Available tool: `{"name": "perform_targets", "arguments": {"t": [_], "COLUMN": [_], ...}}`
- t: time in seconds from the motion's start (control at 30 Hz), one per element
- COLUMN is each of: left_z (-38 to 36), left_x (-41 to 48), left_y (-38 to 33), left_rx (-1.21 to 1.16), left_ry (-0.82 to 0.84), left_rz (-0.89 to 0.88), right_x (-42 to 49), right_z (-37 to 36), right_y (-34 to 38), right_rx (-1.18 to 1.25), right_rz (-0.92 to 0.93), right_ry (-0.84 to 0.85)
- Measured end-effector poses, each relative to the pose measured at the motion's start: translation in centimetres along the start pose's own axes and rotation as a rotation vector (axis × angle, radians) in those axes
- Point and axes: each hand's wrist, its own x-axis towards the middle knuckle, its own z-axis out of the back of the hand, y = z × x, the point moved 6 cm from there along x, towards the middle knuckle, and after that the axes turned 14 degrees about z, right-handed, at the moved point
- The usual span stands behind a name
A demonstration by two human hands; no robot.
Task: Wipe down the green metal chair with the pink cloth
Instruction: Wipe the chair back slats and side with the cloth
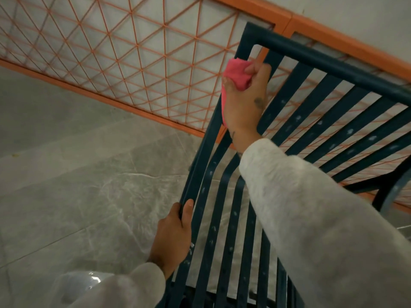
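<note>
Chair: green metal chair (333,63) with a slatted back and seat. It stands on a grey tiled floor (77,196) in front of an orange lattice fence (111,102).
Cloth position: pink cloth (236,73), bunched against the chair's side rail just below the top corner of the back, on the person's left.
Right hand: right hand (246,103) has its fingers curled round the wad of cloth with the thumb over it. A tail of cloth hangs down past the wrist.
Left hand: left hand (172,236) has its fingers wrapped round the same side rail lower down, near the seat edge. The thumb lies along the rail face, and the hand appears to steady the chair.
Surface condition: pale specks show on many slats of the back and seat.
Step in hand: judged to be wiping the frame at the top corner. Most slats look unwiped, so the task is likely at an early stage.
Next move: press the cloth along the rail or top bar, then work slat by slat. The left hand's grip should stay firm so the chair does not tip.
</note>
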Motion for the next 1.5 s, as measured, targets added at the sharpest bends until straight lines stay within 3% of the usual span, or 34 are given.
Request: {"name": "perform_targets", "arguments": {"t": [0.27, 0.63, 0.8, 1.0, 1.3, 1.37, 1.5], "left_z": [0.3, 0.3, 0.3, 0.4, 0.3, 0.3, 0.2], "left_x": [-0.5, -0.3, -0.3, -0.2, -0.2, -0.1, -0.1], "left_y": [-0.4, -0.2, -0.4, -0.5, -0.3, -0.2, -0.2], "left_rx": [0.044, 0.046, 0.058, 0.103, 0.091, 0.092, 0.089], "left_ry": [-0.03, -0.039, -0.043, -0.119, -0.083, -0.083, -0.086], "left_rz": [0.018, -0.004, 0.011, -0.004, -0.018, -0.024, -0.031], "right_x": [-9.9, -1.0, -10.5, -18.9, -9.5, -5.1, 2.1], "right_z": [-0.6, -0.1, -0.6, 0.4, 0.3, 0.7, 1.8], "right_y": [-2.9, -0.4, -2.7, -3.8, -2.5, -1.0, 4.2], "right_rx": [-0.093, -0.16, -0.118, -0.079, -0.323, -0.348, -0.398], "right_rz": [-0.098, 0.012, -0.119, -0.17, 0.096, 0.171, 0.501], "right_ry": [0.215, 0.115, 0.307, 0.402, 0.587, 0.516, 0.3]}}
